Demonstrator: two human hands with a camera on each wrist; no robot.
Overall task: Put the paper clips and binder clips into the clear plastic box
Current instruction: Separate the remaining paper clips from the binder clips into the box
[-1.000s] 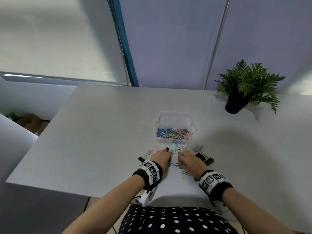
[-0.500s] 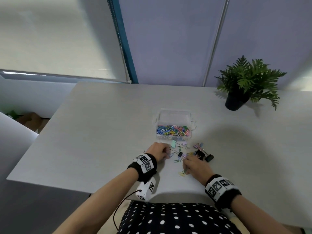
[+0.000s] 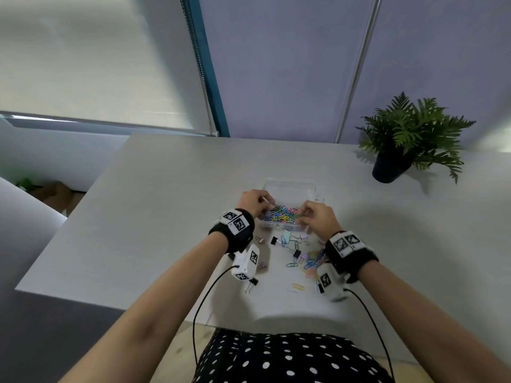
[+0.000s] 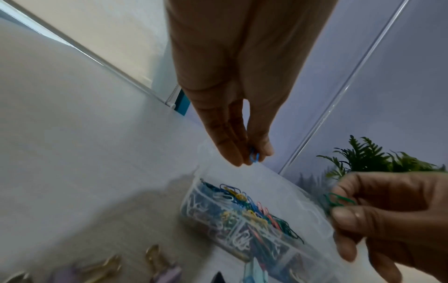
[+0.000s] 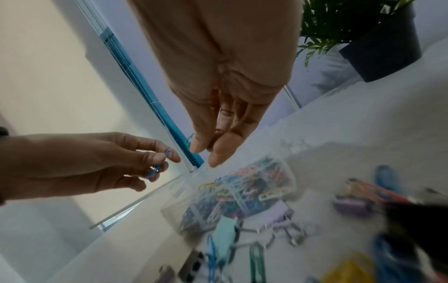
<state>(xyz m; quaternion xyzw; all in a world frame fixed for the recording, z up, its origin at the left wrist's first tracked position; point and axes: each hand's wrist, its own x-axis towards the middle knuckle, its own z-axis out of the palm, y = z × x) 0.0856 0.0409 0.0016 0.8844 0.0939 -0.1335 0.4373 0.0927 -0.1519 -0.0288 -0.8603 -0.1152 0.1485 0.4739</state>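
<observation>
The clear plastic box (image 3: pixel 289 186) stands open mid-table, part filled with coloured paper clips (image 3: pixel 280 214). My left hand (image 3: pixel 255 201) hovers over the box's left side and pinches a blue paper clip (image 4: pixel 254 157), also seen as the blue clip (image 5: pixel 155 171). My right hand (image 3: pixel 315 217) hovers over the box's right front corner, pinching a green paper clip (image 4: pixel 337 200). Loose paper clips (image 3: pixel 311 262) and binder clips (image 3: pixel 296 254) lie scattered on the table in front of the box. A black binder clip (image 3: pixel 250 284) lies near the table's front edge.
A potted fern (image 3: pixel 398 150) stands at the back right of the white table (image 3: pixel 152 217). The table's front edge (image 3: pixel 110 304) runs close to my body. A window blind and wall panels rise behind the table.
Both hands have lifted from the loose clips on the table and moved forward over the box, each now pinching a paper clip.
</observation>
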